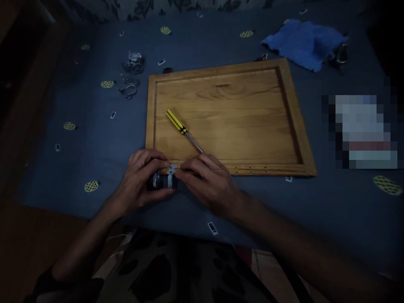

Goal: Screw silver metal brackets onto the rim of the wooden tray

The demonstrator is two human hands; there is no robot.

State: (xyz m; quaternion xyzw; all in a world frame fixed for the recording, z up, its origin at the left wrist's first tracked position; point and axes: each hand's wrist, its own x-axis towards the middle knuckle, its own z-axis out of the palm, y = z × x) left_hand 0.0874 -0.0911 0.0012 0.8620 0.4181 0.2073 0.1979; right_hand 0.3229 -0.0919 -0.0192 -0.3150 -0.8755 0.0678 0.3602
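Observation:
A framed wooden panel [217,118] lies flat, with a row of small holes along its near edge. At that edge, towards the left corner, a shiny metal bracket [171,172] sits over the rim. My left hand [142,176] is closed round the bracket, fingers on top and thumb below. My right hand [211,179] pinches its thumb and fingertips together beside the bracket's right side; whatever may be between them is hidden. A screwdriver [178,122] with a yellow and black handle rests on the panel, its shaft tip hidden near the right hand.
Loose metal fittings [134,62] lie on the patterned blue cloth [94,155], left of the panel. A crumpled blue cloth [306,44] is at the back right. To the right is a blurred-out rectangular item [362,130]. The cloth's front edge runs close to my body.

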